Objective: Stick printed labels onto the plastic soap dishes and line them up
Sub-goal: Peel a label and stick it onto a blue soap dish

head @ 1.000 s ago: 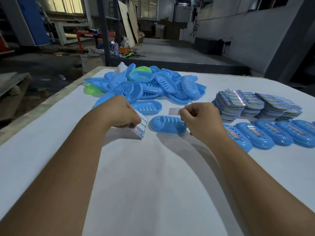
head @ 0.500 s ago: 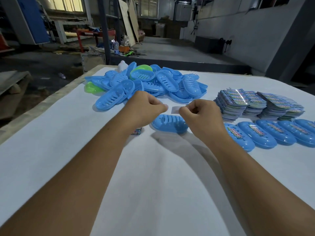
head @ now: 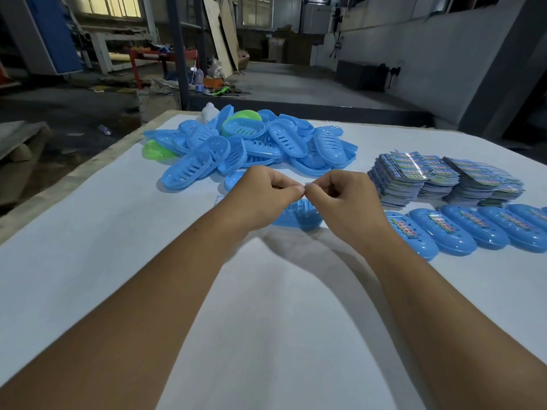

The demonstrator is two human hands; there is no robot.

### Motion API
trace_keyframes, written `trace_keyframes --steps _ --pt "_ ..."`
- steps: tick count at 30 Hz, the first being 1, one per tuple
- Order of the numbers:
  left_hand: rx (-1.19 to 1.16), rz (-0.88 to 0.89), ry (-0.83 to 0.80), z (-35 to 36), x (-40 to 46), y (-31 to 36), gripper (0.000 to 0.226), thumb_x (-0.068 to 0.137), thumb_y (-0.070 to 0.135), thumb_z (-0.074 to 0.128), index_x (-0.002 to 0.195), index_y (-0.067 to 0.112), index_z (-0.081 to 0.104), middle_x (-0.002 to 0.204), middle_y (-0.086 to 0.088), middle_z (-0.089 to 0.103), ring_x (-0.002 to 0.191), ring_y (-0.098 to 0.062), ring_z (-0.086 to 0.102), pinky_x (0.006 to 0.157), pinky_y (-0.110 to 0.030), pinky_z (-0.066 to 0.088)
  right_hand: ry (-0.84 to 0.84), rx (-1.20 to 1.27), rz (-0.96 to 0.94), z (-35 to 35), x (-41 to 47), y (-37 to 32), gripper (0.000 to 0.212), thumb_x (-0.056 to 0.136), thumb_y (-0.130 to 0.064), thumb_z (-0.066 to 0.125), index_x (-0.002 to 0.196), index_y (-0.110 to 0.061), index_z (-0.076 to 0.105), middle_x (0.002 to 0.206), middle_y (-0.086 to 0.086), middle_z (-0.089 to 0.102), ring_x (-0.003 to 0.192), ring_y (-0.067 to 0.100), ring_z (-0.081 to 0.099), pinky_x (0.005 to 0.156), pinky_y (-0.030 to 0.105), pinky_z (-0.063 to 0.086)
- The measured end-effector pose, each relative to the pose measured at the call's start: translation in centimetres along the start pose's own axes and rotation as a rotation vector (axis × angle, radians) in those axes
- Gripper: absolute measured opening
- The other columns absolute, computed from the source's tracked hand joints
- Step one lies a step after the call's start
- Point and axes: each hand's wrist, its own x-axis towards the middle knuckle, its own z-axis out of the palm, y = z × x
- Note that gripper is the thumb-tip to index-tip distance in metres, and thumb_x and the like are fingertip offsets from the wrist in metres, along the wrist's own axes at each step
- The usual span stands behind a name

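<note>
Fingers: left hand (head: 263, 193) and right hand (head: 343, 193) curled, tips meeting mid-frame, pinching a small label (head: 305, 184), barely visible
Current dish (head: 299, 216): beneath hands, unlabelled as far as seen
Done: labelled row (head: 461, 229), right edge
Left: big pile (head: 251, 149) upper centre; label stacks (head: 444, 179) right

Near table (head: 266, 335) open; dish pile (head: 251, 146), label stacks (head: 444, 179) block beyond, seemingly.
</note>
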Motion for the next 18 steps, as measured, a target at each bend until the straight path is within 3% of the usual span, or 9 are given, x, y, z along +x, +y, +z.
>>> trace_keyframes --steps 6,9,12,15,18 --pt "-0.021 -0.024 0.089 -0.63 0.01 0.10 0.016 0.082 0.046 0.076 0.080 0.030 0.080 0.082 0.013 0.076 0.085 0.000 0.068 0.070 -0.020 0.047 -0.091 0.002 -0.096 -0.06 -0.05 -0.05 0.015 0.095 -0.032 0.068 0.092 -0.028 0.081 0.072 -0.022 0.071 0.054 -0.003 0.053 0.053 0.012 0.038" --pt "-0.008 -0.035 0.116 -0.46 0.02 -0.02 0.020 0.081 0.048 0.077 0.077 0.029 0.078 0.067 0.015 0.072 0.064 0.003 0.063 0.060 -0.019 0.043 0.005 -0.046 -0.003 -0.07 0.35 0.13 0.013 0.091 -0.030 0.070 0.083 -0.028 0.080 0.065 -0.024 0.068 0.059 -0.008 0.058 0.054 0.008 0.037" --pt "0.010 -0.071 0.115 -0.33 0.03 -0.11 0.019 0.084 0.045 0.073 0.078 0.027 0.077 0.046 0.017 0.054 0.042 0.004 0.048 0.052 -0.020 0.037 0.015 -0.065 0.109 -0.25 0.59 0.42 0.023 0.088 -0.029 0.071 0.066 -0.024 0.073 0.053 -0.009 0.062 0.046 0.003 0.045 0.047 0.018 0.036" --pt "-0.005 -0.089 0.108 -0.45 0.09 -0.05 0.018 0.085 0.043 0.072 0.081 0.027 0.078 0.046 0.016 0.051 0.041 0.003 0.046 0.053 -0.023 0.037 0.012 -0.034 0.149 -0.23 0.62 0.39 0.027 0.087 -0.029 0.070 0.060 -0.024 0.071 0.056 0.000 0.065 0.045 0.005 0.043 0.043 0.017 0.034" --pt "-0.035 -0.093 0.088 -0.47 0.06 0.04 0.017 0.086 0.041 0.072 0.081 0.026 0.078 0.059 0.009 0.056 0.050 -0.002 0.047 0.054 -0.022 0.038 0.019 -0.004 0.192 -0.30 0.73 0.39 0.028 0.085 -0.034 0.073 0.060 -0.021 0.071 0.047 -0.006 0.056 0.044 0.007 0.039 0.043 0.019 0.033"
